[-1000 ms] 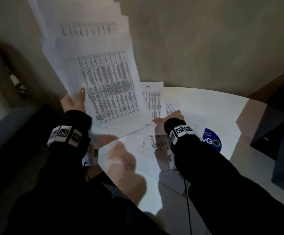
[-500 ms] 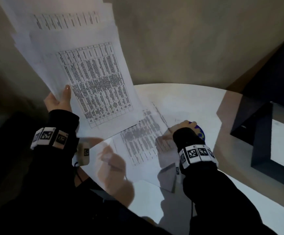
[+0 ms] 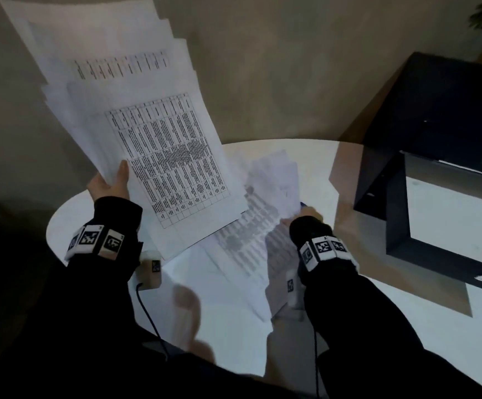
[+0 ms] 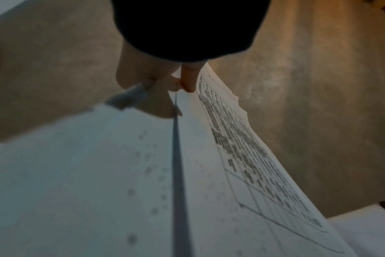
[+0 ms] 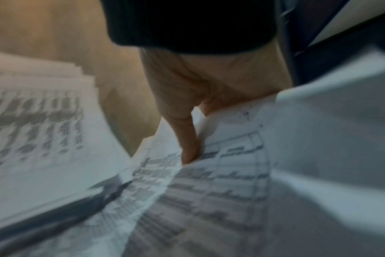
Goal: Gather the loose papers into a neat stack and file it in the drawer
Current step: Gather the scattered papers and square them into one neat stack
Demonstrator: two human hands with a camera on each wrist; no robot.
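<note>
My right hand [image 3: 301,216] sits nearest the loose white printed sheets [image 3: 251,243] on the round white table [image 3: 234,341]: its fingers [image 5: 188,139] curl under their lifted far edge and pinch them, blurred, the long axis running away from me and leftward. Up and left of those fingers, my left hand [image 3: 110,184] clamps the fanned bundle of white table-printed pages [image 3: 165,156], thumb on top. Beyond the right fingertips stands the dark cabinet [image 3: 435,145]; no drawer that I can make out.
</note>
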